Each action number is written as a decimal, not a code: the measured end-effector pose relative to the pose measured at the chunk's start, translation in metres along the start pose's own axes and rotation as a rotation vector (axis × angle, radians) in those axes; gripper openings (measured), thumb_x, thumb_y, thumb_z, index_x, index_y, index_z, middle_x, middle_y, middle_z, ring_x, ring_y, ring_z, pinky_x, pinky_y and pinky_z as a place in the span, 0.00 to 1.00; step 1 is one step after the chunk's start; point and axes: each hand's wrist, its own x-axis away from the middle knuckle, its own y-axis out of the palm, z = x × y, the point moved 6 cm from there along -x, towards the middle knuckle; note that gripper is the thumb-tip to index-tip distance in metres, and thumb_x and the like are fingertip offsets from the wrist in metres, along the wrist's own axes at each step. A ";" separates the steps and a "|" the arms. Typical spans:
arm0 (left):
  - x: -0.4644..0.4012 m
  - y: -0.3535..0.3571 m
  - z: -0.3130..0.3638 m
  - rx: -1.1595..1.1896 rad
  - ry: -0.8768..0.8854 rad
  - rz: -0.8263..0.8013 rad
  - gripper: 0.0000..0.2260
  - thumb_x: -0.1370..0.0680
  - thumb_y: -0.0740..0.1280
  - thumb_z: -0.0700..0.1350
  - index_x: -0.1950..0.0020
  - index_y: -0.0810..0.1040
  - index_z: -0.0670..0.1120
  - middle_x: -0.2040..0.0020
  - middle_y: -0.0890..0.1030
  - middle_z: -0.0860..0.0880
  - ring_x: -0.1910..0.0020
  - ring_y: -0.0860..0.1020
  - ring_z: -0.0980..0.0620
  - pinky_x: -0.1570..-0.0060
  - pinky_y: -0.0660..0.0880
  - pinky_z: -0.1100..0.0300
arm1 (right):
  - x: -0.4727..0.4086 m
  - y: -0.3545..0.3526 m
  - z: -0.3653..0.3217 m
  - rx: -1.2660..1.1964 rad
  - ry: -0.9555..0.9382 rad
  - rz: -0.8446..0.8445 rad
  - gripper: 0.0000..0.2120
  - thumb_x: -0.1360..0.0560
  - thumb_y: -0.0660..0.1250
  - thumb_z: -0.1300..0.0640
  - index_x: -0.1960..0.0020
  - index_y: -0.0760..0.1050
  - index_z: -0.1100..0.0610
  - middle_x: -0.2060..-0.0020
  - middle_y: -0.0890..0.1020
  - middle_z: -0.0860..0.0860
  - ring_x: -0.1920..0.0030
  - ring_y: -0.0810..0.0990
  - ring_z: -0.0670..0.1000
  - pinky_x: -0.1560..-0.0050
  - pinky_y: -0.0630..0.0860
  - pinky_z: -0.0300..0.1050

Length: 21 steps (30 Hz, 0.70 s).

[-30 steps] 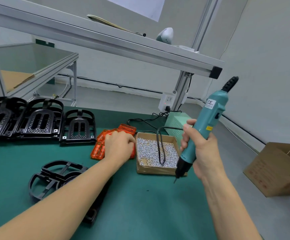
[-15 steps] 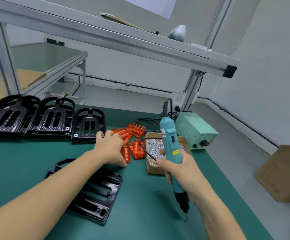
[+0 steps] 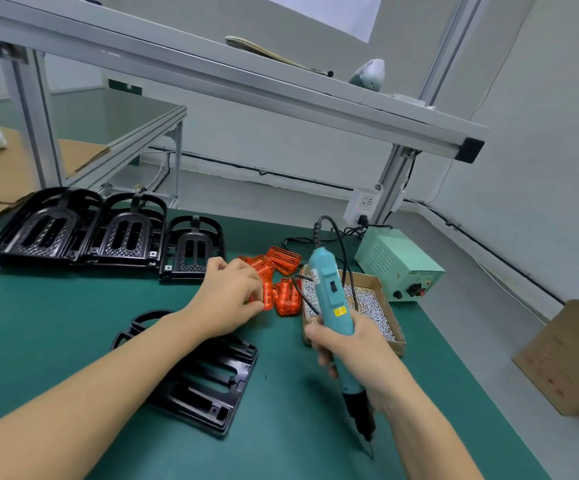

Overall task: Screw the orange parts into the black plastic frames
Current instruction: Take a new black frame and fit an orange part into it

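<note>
Orange moulded-plastic ribbed parts (image 3: 283,285) lie in a loose heap on the green bench mat (image 3: 56,323), between the row of finished black frames (image 3: 115,233) and the cardboard tray of small silver screws (image 3: 367,306). They look light, stiff and a little glossy, so you can expect them to slide or snag on one another; take one by its long edges, not by the thin ribs. Your left hand (image 3: 227,299) has its fingers curled at the near side of the heap and seems to pinch one orange piece at the fingertips, though the contact is partly hidden. Your right hand (image 3: 347,351) is wrapped firmly round the teal electric screwdriver (image 3: 333,306), bit pointing down just above the mat. The open black plastic frame (image 3: 208,382) lies flat under your left forearm, rigid, with no orange part seated in what shows of it.
</note>
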 end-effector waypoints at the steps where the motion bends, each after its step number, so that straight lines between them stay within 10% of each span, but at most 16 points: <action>1: 0.006 -0.008 0.001 0.076 -0.016 0.053 0.06 0.25 0.68 0.52 0.60 0.80 0.53 0.53 0.76 0.63 0.42 0.67 0.60 0.47 0.50 0.59 | -0.002 0.003 -0.003 -0.051 0.007 -0.008 0.08 0.28 0.72 0.60 0.56 0.72 0.56 0.69 0.79 0.51 0.72 0.75 0.48 0.73 0.71 0.40; 8: 0.060 -0.048 0.015 0.192 -0.013 0.342 0.05 0.31 0.69 0.51 0.66 0.79 0.53 0.59 0.77 0.63 0.49 0.69 0.62 0.48 0.53 0.58 | -0.022 0.041 -0.017 -0.233 0.053 -0.010 0.12 0.30 0.75 0.62 0.54 0.72 0.55 0.61 0.81 0.55 0.73 0.77 0.46 0.73 0.72 0.37; 21: 0.092 -0.066 0.017 0.218 -0.051 0.465 0.08 0.29 0.66 0.54 0.58 0.80 0.52 0.50 0.77 0.58 0.46 0.72 0.58 0.45 0.57 0.60 | -0.028 0.078 -0.032 -0.183 0.034 -0.120 0.13 0.33 0.72 0.71 0.57 0.72 0.57 0.75 0.75 0.49 0.76 0.72 0.46 0.75 0.70 0.39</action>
